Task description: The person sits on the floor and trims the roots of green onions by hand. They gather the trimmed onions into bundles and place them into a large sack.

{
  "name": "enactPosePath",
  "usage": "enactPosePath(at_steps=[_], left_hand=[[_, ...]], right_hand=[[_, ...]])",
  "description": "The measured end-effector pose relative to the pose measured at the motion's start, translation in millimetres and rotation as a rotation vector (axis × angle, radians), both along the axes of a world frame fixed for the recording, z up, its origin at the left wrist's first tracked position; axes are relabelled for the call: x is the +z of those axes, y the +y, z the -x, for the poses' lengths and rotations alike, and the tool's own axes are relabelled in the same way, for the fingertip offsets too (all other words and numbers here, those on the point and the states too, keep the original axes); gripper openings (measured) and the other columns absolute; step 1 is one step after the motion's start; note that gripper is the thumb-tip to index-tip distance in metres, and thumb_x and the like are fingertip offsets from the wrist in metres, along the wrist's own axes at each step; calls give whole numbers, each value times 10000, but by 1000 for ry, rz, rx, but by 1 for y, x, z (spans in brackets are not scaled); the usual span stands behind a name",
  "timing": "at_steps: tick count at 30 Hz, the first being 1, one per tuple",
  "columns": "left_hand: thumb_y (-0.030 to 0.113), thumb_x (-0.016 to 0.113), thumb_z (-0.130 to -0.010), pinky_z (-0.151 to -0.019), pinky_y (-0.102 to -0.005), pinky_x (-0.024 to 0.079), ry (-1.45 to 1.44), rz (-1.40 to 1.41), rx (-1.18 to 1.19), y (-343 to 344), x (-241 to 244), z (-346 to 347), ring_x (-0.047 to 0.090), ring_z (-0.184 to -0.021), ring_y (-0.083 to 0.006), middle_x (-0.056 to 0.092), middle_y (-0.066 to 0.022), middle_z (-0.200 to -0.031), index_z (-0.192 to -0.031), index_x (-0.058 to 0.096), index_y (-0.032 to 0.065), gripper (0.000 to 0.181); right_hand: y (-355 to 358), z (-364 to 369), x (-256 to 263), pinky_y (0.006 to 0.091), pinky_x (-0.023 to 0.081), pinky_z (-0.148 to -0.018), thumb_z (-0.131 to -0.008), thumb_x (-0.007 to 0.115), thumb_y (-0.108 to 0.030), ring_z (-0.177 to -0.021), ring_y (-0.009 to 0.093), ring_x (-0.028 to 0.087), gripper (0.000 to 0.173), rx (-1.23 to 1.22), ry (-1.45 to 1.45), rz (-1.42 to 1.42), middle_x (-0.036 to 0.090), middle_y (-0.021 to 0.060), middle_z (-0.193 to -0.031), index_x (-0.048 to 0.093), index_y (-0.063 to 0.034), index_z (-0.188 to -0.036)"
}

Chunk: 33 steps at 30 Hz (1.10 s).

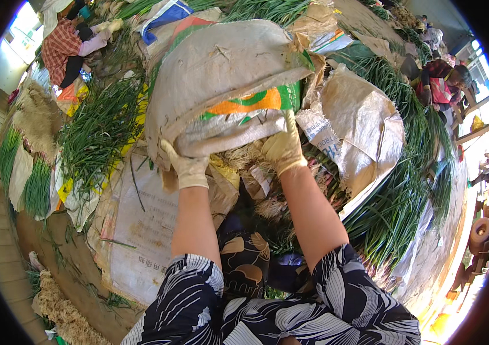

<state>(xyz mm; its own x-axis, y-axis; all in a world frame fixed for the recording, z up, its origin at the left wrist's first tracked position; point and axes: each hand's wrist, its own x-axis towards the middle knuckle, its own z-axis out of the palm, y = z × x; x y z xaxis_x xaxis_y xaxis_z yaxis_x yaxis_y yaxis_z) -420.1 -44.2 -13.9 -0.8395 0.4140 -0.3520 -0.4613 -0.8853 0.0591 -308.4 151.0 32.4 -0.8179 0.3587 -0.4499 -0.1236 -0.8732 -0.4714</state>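
Note:
Both hands wear pale gloves and hold the near edge of a large woven plastic sack [223,60], whose outside is greyish and whose folded part shows orange and green print. My left hand [186,166] grips its lower left corner, thumb up along the side. My right hand [284,148] is at its lower right edge, with one finger stretched up over the fabric. Under and beside the right hand lie bunches of green onions with pale, stringy roots [272,208]. Another whitish woven sack [361,125] lies to the right of this hand. The fingertips under the fabric are hidden.
Green leafy bunches [98,133] lie at the left, and long green leaves [400,207] spread at the right. A flattened printed sack [141,233] covers ground left of my arms. One person [61,56] crouches at the upper left; another [441,84] is at the upper right.

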Motion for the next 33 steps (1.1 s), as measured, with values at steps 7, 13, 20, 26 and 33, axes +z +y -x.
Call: enactPosePath(at_steps=[7,13,20,26,33], left_hand=[[647,517,-801,-982,-561,368,-50,206,-97,-18,2,41,417,-1223,-369,443,-137,-1357,-1333,410,75,788],[655,554,-761,-1020,-588,310,-298,343,59,-18,-58,67,380,-1268,-334,436,-131,-1364,-1327,444,153,764],[275,491,-912,-969,-532,409,49,236,34,-35,-79,89,477,-1175,-346,497,-147,-1299,-1269,471,27,435],[226,478,-922,-1028,-479,361,256,456,229,-120,-30,31,475,-1172,-336,478,-171,-1310,-1313,430,2,453],[321,500,-928,-1027,-419,365,158,950,330,-267,-5,-121,460,-1190,-282,471,-130,-1317,-1337,396,23,516]], right_hand=[[63,50,-45,610,243,-1035,-908,395,-535,-1273,243,361,572,-291,102,195,460,-8,-1350,426,-154,-1334],[70,77,-44,440,392,-1001,-830,645,-436,-1141,260,495,548,-389,64,252,548,55,-1243,516,-112,-1252],[77,88,-39,396,440,-947,-827,671,-385,-1012,234,578,392,-185,-334,44,626,47,-1107,617,-107,-1098],[3,74,-89,351,426,-943,-866,631,-240,-1000,204,565,331,-24,-403,-220,636,90,-1079,597,-36,-1124],[-147,-6,-168,339,502,-753,-909,435,-93,-917,259,629,267,1111,-445,-2096,638,77,-1086,590,-67,-1125]])
